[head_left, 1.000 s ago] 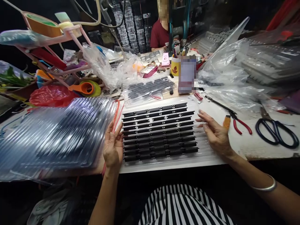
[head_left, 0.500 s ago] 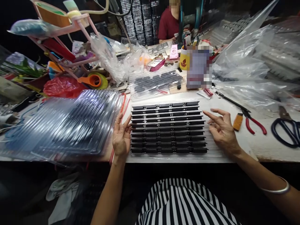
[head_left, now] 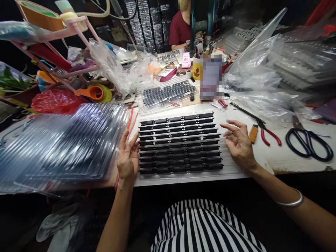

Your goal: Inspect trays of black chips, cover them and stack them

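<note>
A clear plastic tray lies flat at the table's front edge. It carries several rows of long black toothed strips, with small shiny metal bits between their sections. Along the tray's left edge stands my left hand, palm inward and fingers apart. Its fingertips are at the ends of the strips; whether they press on the rim I cannot tell. Beside the right ends of the strips is my right hand, with its fingers apart and partly bent. I see nothing held in either hand.
Left lies a stack of clear plastic trays. Another filled tray sits behind. To the right are red-handled pliers, an orange-yellow piece and dark scissors. Plastic bags and a yellow cup stand farther back. A person sits opposite.
The view has turned to the right, so everything appears farther left. Both hands remain beside the tray; the right fingers look slightly farther from the strip ends.
</note>
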The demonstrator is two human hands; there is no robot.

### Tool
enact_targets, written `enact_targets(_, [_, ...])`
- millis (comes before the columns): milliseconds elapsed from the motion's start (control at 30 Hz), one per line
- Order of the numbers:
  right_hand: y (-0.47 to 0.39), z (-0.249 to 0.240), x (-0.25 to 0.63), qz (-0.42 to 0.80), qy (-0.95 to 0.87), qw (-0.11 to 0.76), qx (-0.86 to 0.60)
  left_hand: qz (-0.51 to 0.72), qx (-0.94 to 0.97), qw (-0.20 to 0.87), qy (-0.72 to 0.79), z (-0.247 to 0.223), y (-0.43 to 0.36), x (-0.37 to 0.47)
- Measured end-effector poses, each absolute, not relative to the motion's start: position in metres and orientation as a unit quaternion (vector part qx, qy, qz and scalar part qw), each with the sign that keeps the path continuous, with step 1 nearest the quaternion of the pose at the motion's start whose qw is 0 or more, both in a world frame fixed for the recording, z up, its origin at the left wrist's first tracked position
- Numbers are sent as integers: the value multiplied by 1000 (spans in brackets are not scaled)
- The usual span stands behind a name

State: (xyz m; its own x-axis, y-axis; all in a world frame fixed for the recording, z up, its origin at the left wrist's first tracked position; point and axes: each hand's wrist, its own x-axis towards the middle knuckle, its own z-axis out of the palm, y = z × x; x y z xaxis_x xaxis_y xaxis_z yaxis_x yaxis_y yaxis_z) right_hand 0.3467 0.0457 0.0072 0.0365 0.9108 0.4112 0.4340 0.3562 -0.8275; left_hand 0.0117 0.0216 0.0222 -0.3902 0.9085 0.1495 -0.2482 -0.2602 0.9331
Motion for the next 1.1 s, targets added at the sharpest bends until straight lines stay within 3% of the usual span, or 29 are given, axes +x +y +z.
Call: enact_targets(1100, [47,2,349,214,-662,498,-517,673,364,405,500,16,29,11])
